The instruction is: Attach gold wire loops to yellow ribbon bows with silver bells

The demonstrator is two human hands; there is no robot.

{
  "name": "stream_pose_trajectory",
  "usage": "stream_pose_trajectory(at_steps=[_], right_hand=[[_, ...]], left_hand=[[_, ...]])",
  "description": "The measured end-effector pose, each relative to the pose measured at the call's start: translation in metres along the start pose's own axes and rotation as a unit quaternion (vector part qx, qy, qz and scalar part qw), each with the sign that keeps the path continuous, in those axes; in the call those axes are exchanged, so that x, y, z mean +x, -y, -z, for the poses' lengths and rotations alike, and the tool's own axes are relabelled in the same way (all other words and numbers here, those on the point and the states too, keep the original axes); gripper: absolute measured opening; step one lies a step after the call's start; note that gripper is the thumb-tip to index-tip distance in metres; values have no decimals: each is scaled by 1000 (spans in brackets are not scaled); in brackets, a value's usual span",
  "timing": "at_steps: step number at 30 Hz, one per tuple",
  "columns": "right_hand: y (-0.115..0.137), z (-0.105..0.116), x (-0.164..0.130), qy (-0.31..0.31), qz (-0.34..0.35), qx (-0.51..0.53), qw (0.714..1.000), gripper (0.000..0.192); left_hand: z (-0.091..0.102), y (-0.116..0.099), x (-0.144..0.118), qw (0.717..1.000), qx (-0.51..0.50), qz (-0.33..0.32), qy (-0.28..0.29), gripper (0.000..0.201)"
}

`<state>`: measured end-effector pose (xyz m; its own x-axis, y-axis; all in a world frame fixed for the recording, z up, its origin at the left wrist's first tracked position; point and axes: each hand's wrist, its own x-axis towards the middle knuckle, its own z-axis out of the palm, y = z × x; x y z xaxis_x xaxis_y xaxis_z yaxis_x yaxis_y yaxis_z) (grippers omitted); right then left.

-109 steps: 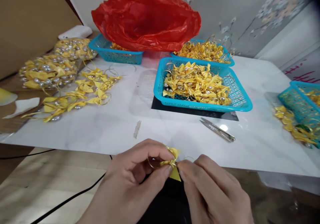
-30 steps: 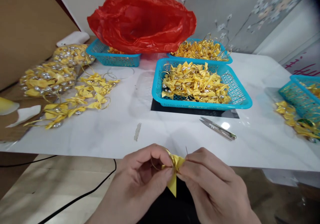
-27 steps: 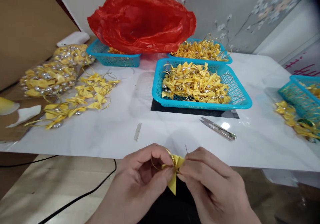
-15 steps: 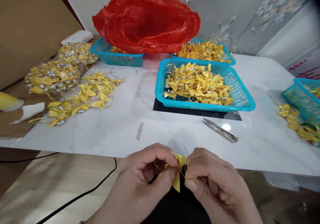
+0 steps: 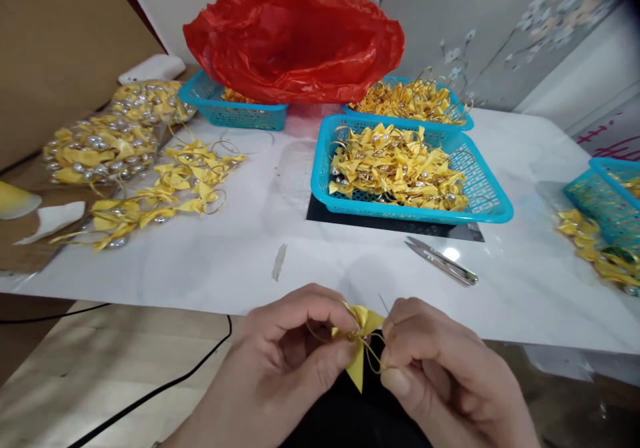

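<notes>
I am pinching the yellow bow (image 5: 357, 341) at its knot in my left hand (image 5: 287, 361), near the tabletop (image 5: 240, 261) edge. My right hand (image 5: 435, 368) is gripping the gold cord (image 5: 373, 361); keep tension even.

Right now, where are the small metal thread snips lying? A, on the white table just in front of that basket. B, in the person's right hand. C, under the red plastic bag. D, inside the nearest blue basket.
A: the thread snips lie bare on the white table, in front of the nearest blue basket, apart from it and from both hands, which pinch a yellow ribbon bow.
</notes>
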<state>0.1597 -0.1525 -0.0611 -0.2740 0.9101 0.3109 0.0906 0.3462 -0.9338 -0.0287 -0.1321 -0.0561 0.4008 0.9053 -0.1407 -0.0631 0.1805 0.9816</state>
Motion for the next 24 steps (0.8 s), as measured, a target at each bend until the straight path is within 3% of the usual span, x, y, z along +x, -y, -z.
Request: stream_pose_trajectory(at_steps=[9,17,22,24], right_hand=[[0,7,-5,-37,-58,-68,995,13],[-5,17,-5,-9,-29,-154,988,10],[-21,45,-13,-88,-16,-319,944,16],[-30,60,-17,-89,-17,-375,922,17]], left_hand=[[1,-2,-3,999,38,-22,-22,19],[-4,2,-3,998,34,-35,-30,25],[-8,4,0,996,57,-35,-59,27],[-8,4,0,995,61,-38,-66,27]])
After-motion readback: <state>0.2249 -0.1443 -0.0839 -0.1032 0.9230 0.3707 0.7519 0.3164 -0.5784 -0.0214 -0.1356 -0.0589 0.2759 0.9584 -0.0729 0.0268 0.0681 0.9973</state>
